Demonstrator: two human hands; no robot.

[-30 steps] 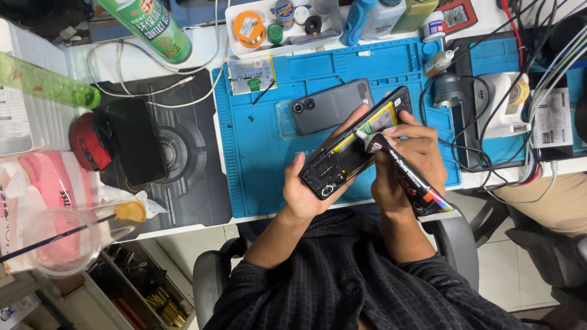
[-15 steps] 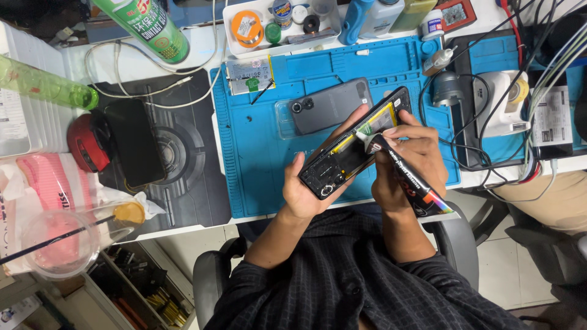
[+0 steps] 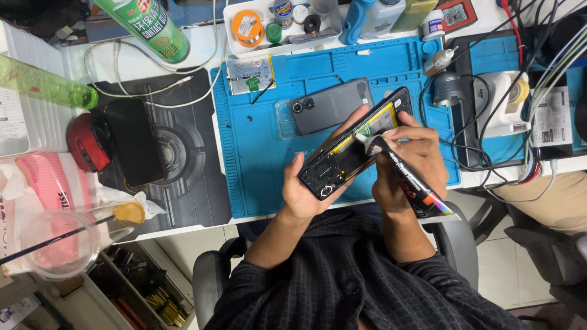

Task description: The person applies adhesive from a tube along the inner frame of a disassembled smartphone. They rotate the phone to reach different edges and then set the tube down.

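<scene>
Halfway-ish: opened phone [image 3: 351, 150] gripped in left hand [image 3: 306, 192], right hand [image 3: 406, 165] clamped round glue tube [image 3: 406, 177], nozzle at frame edge, back cover [image 3: 330, 107] not yet refitted.

The left hand [image 3: 304, 194] cradles an opened phone [image 3: 353, 146] over the blue mat's [image 3: 257, 159] front edge; the right hand [image 3: 406, 165] presses a glue tube [image 3: 408, 180] nozzle against it.

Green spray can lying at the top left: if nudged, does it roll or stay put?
The green spray can lies on its side and is round, so it would probably roll. Its smooth printed wall looks slippery. The white cable just below it might stop it.
</scene>
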